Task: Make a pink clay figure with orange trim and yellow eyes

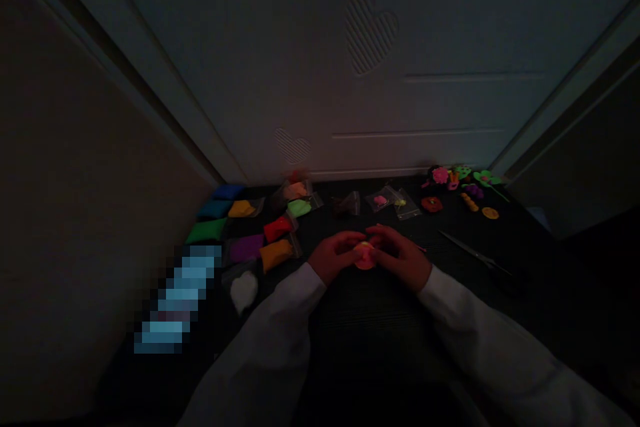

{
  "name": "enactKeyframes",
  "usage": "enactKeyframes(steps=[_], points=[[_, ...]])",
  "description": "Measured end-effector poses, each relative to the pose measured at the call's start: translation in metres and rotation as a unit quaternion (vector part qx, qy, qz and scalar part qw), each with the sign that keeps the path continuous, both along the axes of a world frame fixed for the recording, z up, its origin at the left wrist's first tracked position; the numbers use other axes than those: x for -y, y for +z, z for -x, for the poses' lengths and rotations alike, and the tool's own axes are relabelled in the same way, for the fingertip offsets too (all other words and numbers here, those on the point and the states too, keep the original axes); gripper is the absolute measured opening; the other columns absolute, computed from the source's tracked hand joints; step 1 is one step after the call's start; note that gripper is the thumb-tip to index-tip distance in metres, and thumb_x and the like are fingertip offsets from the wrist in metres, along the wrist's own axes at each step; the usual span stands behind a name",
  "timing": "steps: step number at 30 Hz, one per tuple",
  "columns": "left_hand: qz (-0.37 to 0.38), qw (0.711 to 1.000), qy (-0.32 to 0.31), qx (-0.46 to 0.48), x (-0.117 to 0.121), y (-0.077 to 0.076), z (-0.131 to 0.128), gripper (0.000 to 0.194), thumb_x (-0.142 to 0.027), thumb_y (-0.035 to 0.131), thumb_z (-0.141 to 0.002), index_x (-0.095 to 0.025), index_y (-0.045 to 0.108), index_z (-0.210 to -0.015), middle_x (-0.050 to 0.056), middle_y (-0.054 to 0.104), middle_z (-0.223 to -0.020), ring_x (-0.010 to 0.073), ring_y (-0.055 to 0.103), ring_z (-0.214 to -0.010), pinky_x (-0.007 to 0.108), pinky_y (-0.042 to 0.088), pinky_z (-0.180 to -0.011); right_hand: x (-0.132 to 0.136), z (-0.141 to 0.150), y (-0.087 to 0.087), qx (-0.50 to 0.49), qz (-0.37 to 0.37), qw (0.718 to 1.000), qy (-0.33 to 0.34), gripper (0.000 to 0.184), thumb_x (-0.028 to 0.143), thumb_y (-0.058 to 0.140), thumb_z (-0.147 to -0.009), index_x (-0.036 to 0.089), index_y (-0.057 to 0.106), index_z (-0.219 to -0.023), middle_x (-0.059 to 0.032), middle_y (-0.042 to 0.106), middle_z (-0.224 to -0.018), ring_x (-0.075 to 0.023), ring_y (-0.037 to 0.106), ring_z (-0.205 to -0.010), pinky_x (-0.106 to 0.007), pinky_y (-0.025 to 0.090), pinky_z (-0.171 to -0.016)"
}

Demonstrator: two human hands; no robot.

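Observation:
Between my hands, low over the dark table, is a small round orange-and-pink piece of modelling clay (pixel 365 257). My left hand (pixel 336 255) curls around its left side, the thumb against it. From the right, my right hand (pixel 404 257) closes on the same piece, its thumb on the front face. The fingertips behind the piece are partly hidden, and dim light blurs the detail. A thin pink item (pixel 421 248) lies just beyond my right hand.
Left of my hands lie bags of coloured clay, among them orange (pixel 277 255), red (pixel 278 229), purple (pixel 246 248) and white (pixel 244 290). Scissors (pixel 475 253) rest on the right. Finished-looking clay flowers (pixel 441 175) and a yellow disc (pixel 491 213) sit at the back right, before a panel (pixel 320 80).

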State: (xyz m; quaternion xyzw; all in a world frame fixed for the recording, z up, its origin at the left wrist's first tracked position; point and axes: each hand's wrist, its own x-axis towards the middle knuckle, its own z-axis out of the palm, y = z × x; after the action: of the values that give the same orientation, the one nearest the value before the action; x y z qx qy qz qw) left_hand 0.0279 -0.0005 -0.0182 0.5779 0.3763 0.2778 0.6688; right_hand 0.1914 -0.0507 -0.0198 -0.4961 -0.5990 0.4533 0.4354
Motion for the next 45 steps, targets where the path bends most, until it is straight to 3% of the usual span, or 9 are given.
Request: enactKeyframes(steps=[20, 34, 45], points=[[0.048, 0.998, 0.026, 0.032, -0.0005, 0.0004, -0.0009, 0.041, -0.026, 0.068, -0.059, -0.016, 0.054, -0.097, 0.001, 0.061, -0.08, 0.0125, 0.056, -0.073, 0.025, 0.042, -0.068, 0.0017, 0.0028, 0.0036, -0.046, 0.054, 0.997, -0.023, 0.038, 0.029, 0.058, -0.07, 0.022, 0.045, -0.105, -0.0018, 0.055, -0.087, -0.0132, 0.055, -0.078, -0.032, 0.046, -0.073], [0.018, 1.0, 0.021, 0.013, 0.0013, 0.0009, -0.0016, 0.04, -0.029, 0.066, -0.062, -0.017, 0.053, -0.098, 0.001, 0.059, -0.081, 0.0123, 0.057, -0.074, 0.025, 0.042, -0.07, 0.0012, 0.0024, 0.0027, -0.007, 0.054, 0.998, -0.021, 0.039, 0.032, 0.057, -0.071, 0.022, 0.045, -0.106, -0.002, 0.056, -0.086, -0.0135, 0.056, -0.077, -0.031, 0.046, -0.072], [0.038, 0.999, 0.014, 0.036, 0.0021, 0.0012, -0.0029, 0.046, -0.025, 0.067, -0.061, -0.017, 0.051, -0.102, 0.002, 0.059, -0.085, 0.0134, 0.057, -0.077, 0.027, 0.042, -0.073, 0.0015, 0.0015, -0.0004, 0.001, 0.048, 0.999, -0.007, 0.038, 0.031, 0.055, -0.072, 0.022, 0.044, -0.108, -0.0018, 0.056, -0.087, -0.014, 0.056, -0.078, -0.033, 0.046, -0.074]])
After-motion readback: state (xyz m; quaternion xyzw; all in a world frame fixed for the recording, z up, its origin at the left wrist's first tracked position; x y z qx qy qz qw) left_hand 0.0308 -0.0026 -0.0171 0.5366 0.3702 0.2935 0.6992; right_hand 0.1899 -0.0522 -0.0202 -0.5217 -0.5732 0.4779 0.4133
